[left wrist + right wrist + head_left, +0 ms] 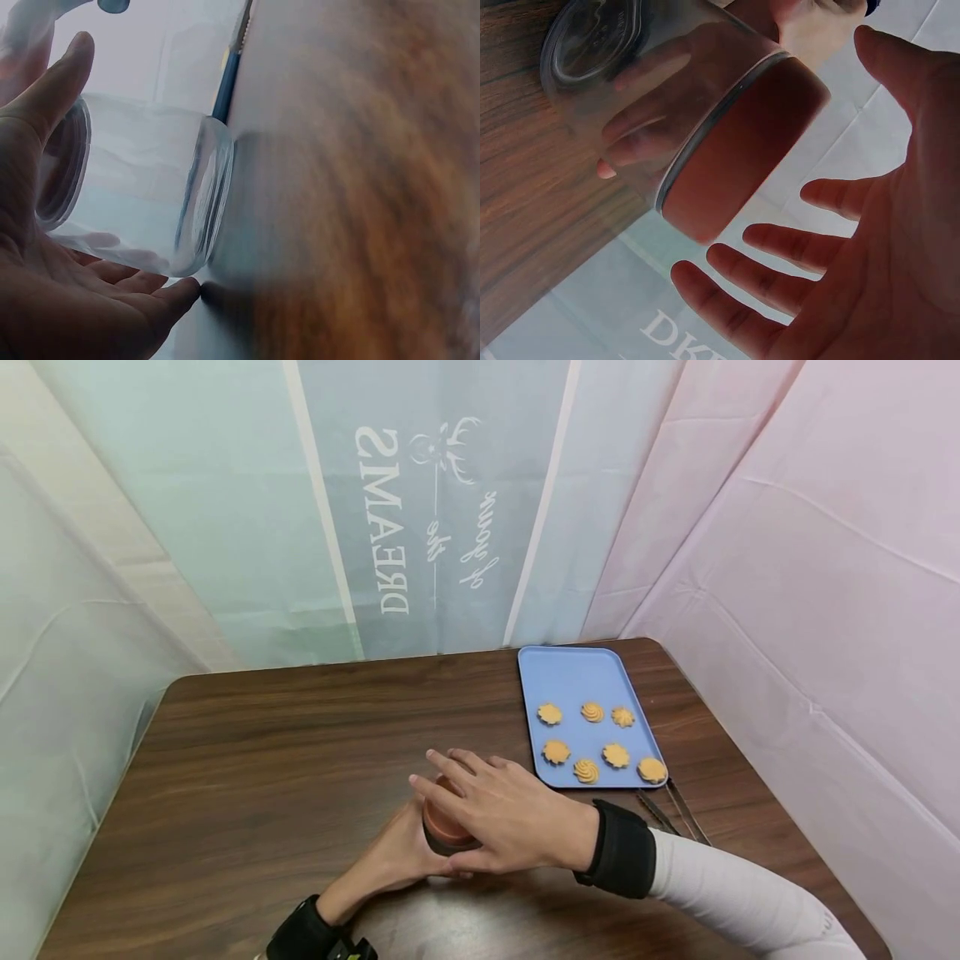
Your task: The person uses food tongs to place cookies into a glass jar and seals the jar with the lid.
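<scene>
A clear jar (142, 172) with a reddish-brown lid (746, 150) stands upright at the front middle of the table, its base right at the wood in the left wrist view. My left hand (393, 852) holds the jar, thumb on one side and fingers on the other; those fingers show through its clear wall in the right wrist view. Over the lid spreads my right hand (510, 810), with fingers extended and apart. In the right wrist view its fingertips are close to the lid, and a gap shows between palm and lid. From the head, the right hand hides much of the jar.
A blue tray (573, 672) with several cookies (556, 752) lies at the back right of the brown table (300, 752). Metal tongs (687, 812) lie by the tray's near right corner, partly behind the right forearm. Curtains (247, 510) surround the table's back and sides.
</scene>
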The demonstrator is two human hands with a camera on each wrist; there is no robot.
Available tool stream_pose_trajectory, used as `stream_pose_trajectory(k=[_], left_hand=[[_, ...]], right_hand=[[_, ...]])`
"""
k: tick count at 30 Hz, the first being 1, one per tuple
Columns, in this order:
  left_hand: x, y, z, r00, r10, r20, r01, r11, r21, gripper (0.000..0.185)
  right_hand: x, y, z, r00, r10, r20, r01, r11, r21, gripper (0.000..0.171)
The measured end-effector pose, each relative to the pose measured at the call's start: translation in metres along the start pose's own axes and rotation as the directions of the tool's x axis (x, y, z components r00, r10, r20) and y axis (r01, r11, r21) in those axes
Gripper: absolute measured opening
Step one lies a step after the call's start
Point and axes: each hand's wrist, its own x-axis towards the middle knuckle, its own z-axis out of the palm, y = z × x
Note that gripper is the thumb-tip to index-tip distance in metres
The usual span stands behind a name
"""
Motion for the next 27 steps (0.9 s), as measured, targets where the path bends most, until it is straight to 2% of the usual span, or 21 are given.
stream_pose_trajectory(k=[8,16,21,27], left_hand=[[0.0,-0.001,0.0,1.0,-0.02,-0.014,0.02,1.0,0.001,0.111],[0.002,-0.001,0.0,1.0,-0.004,-0.007,0.004,1.0,-0.003,0.108],[0.003,-0.002,0.0,1.0,-0.01,-0.006,0.01,1.0,0.029,0.117],[0.004,-0.001,0.002,0.999,-0.035,0.005,0.035,0.999,-0.018,0.123]], right_hand=[[0.004,-0.002,0.006,1.0,-0.002,0.02,0.002,1.0,-0.003,0.09],[0.004,-0.004,0.012,1.0,-0.017,0.004,0.017,0.999,-0.038,0.087],[0.005,-0.005,0.013,1.0,-0.008,0.023,0.009,0.998,-0.061,0.082],[0.006,-0.004,0.014,1.0,-0.005,0.015,0.005,0.998,-0.062,0.075]])
